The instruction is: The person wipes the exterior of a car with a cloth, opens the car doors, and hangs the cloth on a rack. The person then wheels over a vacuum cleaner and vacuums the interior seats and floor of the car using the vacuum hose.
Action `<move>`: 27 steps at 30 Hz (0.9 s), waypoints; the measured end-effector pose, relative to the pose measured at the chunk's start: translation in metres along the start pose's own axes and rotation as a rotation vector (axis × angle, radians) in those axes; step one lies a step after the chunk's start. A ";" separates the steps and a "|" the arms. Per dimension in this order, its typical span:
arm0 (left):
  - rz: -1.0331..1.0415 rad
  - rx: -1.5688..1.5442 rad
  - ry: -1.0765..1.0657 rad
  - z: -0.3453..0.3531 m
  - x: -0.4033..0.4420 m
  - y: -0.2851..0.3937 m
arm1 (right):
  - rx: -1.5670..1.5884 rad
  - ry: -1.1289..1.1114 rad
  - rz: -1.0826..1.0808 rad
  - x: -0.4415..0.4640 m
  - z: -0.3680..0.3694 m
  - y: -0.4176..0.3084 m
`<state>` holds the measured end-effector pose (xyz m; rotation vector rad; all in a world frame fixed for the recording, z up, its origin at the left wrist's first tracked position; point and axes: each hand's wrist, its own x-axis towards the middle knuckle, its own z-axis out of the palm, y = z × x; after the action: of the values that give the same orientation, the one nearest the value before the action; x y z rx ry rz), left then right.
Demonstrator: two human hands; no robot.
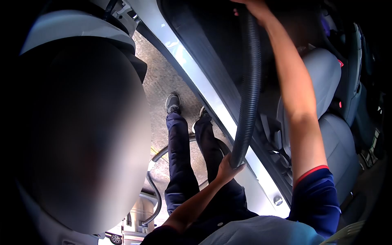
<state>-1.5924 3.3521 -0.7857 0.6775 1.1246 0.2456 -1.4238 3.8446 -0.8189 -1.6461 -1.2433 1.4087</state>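
A black ribbed vacuum hose [250, 77] rises in a curve from near my body into the car through the open doorway. My left hand [229, 168] is wrapped round its lower part, just outside the door sill [212, 94]. At the top edge of the view, my right hand [254, 6] is closed round the upper part of the hose, deep in the dark footwell. The picture's edge cuts off part of that hand, and the hose's far end is hidden.
Grey car seats [322, 77] stand right of my right arm. A large, blurred door panel [90, 134] fills the left side. Below it, a beige machine [141, 214] has a dark hose [157, 192] attached. My shoes [173, 103] rest on the concrete floor [153, 69].
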 end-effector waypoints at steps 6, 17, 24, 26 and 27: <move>0.130 -0.015 0.016 0.012 -0.017 -0.017 | -0.374 -0.186 0.337 -0.032 -0.004 0.039; 0.039 0.008 0.012 0.008 -0.001 -0.006 | -0.213 -0.077 0.307 -0.033 0.019 0.058; 0.021 0.055 0.006 0.010 -0.008 -0.018 | 0.056 0.334 0.097 -0.029 -0.013 0.039; 0.016 0.052 0.034 0.004 -0.005 -0.014 | 0.092 0.233 0.237 -0.026 0.018 0.068; 0.022 0.051 0.051 0.001 -0.002 -0.012 | 0.037 0.043 0.407 -0.033 0.039 0.081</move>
<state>-1.5943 3.3411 -0.7918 0.7330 1.1755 0.2544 -1.4411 3.7814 -0.8884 -1.9694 -0.8817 1.6092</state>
